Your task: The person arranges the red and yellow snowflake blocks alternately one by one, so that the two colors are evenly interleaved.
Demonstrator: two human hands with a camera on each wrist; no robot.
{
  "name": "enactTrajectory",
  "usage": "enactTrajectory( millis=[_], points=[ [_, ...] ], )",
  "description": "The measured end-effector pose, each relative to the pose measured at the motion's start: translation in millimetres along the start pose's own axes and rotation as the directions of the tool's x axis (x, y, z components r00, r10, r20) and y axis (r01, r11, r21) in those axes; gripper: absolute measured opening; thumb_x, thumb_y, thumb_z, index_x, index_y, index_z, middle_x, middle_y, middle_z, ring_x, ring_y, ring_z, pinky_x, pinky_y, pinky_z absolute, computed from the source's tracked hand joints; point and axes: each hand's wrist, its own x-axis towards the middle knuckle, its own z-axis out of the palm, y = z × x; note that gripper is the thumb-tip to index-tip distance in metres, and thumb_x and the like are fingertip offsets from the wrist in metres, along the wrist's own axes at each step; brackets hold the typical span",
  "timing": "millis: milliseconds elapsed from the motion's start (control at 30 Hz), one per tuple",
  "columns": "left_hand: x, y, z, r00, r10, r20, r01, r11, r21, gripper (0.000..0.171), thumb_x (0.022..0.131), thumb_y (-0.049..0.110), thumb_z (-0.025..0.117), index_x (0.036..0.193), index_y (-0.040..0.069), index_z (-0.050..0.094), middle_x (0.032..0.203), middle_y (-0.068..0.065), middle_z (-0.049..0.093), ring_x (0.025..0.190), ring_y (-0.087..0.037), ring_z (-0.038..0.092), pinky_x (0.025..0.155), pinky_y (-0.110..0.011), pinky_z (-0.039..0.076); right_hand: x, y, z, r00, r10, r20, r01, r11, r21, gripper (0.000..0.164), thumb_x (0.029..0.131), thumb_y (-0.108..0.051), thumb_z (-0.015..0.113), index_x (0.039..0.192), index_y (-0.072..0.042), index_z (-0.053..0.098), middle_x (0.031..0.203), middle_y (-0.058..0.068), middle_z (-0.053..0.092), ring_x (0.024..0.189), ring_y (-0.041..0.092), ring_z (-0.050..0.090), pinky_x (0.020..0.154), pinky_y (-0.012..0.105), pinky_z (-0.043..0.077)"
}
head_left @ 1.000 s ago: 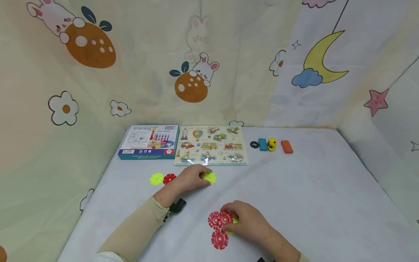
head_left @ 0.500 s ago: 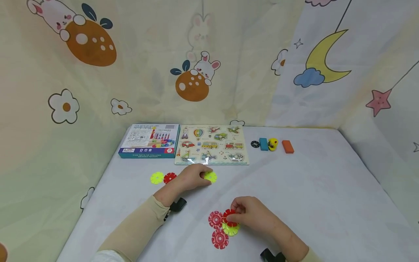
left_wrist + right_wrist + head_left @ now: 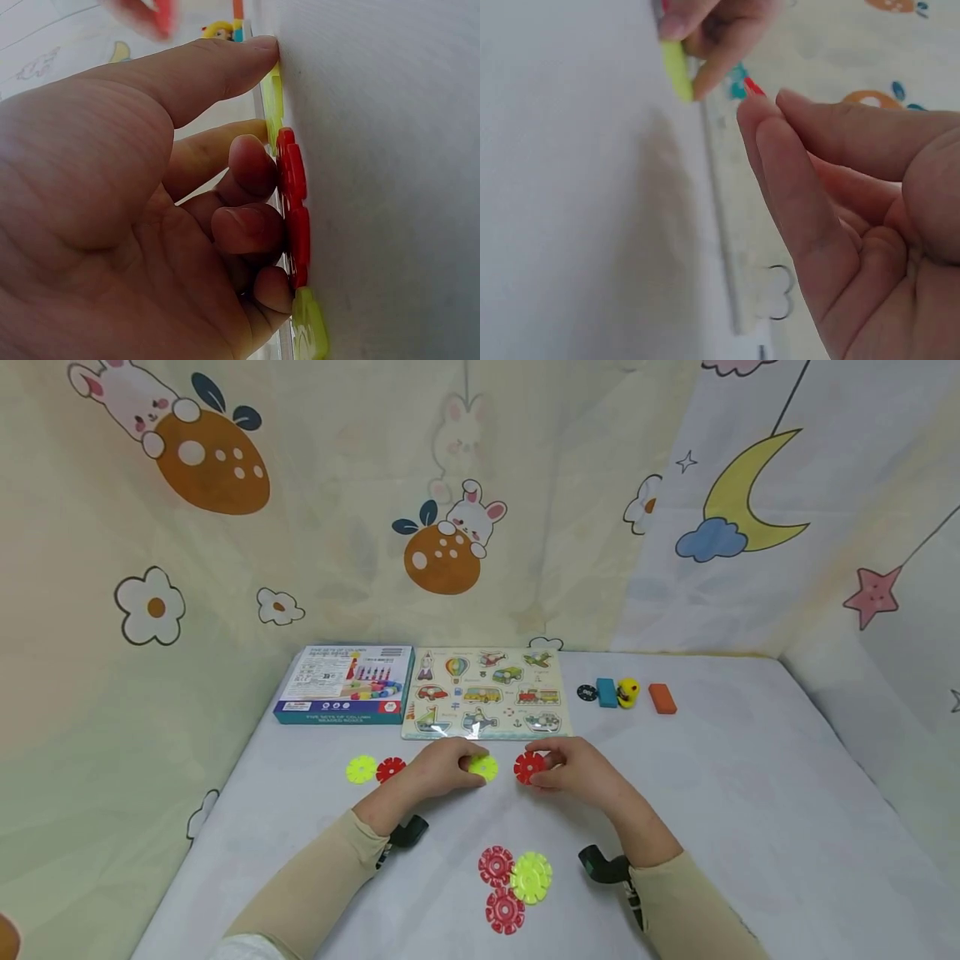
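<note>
In the head view my left hand (image 3: pixel 444 767) holds a yellow notched disc (image 3: pixel 485 767) flat on the table between thumb and index finger. To its left lie a red notched disc (image 3: pixel 390 769) and another yellow disc (image 3: pixel 362 769); part of this row is hidden under the hand. The left wrist view shows red disc edges (image 3: pixel 298 232) beside my curled fingers. My right hand (image 3: pixel 581 770) pinches a red notched disc (image 3: pixel 528 768) by its edge, apart from the row's right end. Nearer me lie two red discs, one upper (image 3: pixel 496 866) and one lower (image 3: pixel 505 911), and a yellow disc (image 3: pixel 531 877).
Behind the hands lie a boxed toy set (image 3: pixel 343 685) and a wooden picture puzzle board (image 3: pixel 486 693). At the back right are a black round chip (image 3: pixel 587 693), a blue block (image 3: pixel 607 693), a yellow duck (image 3: pixel 627 693) and an orange block (image 3: pixel 663 699). Printed cloth walls (image 3: pixel 337 485) surround the table.
My right hand has picked a red disc off the near group and carried it up toward the row's right end, uncovering the yellow disc below. My left hand has stayed in place.
</note>
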Motion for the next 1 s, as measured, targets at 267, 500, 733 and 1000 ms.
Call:
enactTrajectory(
  millis=[267, 500, 733, 1000],
  points=[
    [0.4, 3.1, 1.3, 1.0, 0.005, 0.002, -0.005, 1.0, -0.006, 0.05, 0.077, 0.037, 0.077, 0.122, 0.019, 0.065, 0.071, 0.001, 0.052, 0.072, -0.014, 0.05, 0.062, -0.029, 0.039, 24, 14, 20, 0.996, 0.038, -0.078, -0.046, 0.993, -0.111, 0.05, 0.076, -0.024, 0.079, 0.123, -0.018, 0.063, 0.098, 0.002, 0.058, 0.09, 0.021, 0.052, 0.071, 0.03, 0.047],
    [-2.6, 7.1, 0.7, 1.0, -0.011, 0.001, 0.011, 1.0, -0.008, 0.05, 0.077, 0.036, 0.077, 0.123, 0.02, 0.065, 0.072, 0.002, 0.053, 0.072, -0.014, 0.051, 0.063, -0.029, 0.04, 20, 16, 22, 0.994, -0.005, -0.113, -0.022, 0.972, -0.235, 0.049, 0.074, -0.021, 0.08, 0.12, -0.016, 0.063, 0.108, 0.002, 0.059, 0.096, 0.02, 0.053, 0.081, 0.039, 0.048],
    [-3.9, 8.2, -0.4, 1.0, -0.021, 0.0, 0.021, 0.999, 0.033, 0.053, 0.077, 0.037, 0.077, 0.125, 0.02, 0.063, 0.076, 0.004, 0.054, 0.076, -0.014, 0.051, 0.066, -0.03, 0.042, 22, 21, 27, 0.988, -0.052, -0.143, 0.009, 0.958, -0.287, 0.036, 0.075, -0.019, 0.08, 0.108, -0.017, 0.067, 0.099, 0.0, 0.058, 0.09, 0.02, 0.051, 0.077, 0.035, 0.048],
    [-4.0, 14.5, -0.7, 1.0, -0.023, 0.003, 0.022, 0.993, 0.12, 0.053, 0.077, 0.039, 0.076, 0.125, 0.02, 0.063, 0.086, 0.009, 0.057, 0.082, -0.013, 0.05, 0.071, -0.03, 0.043, 25, 22, 30, 0.986, -0.083, -0.141, 0.037, 0.953, -0.301, 0.036, 0.074, -0.02, 0.08, 0.107, -0.018, 0.066, 0.092, -0.001, 0.055, 0.085, 0.019, 0.048, 0.071, 0.032, 0.045]
  ],
)
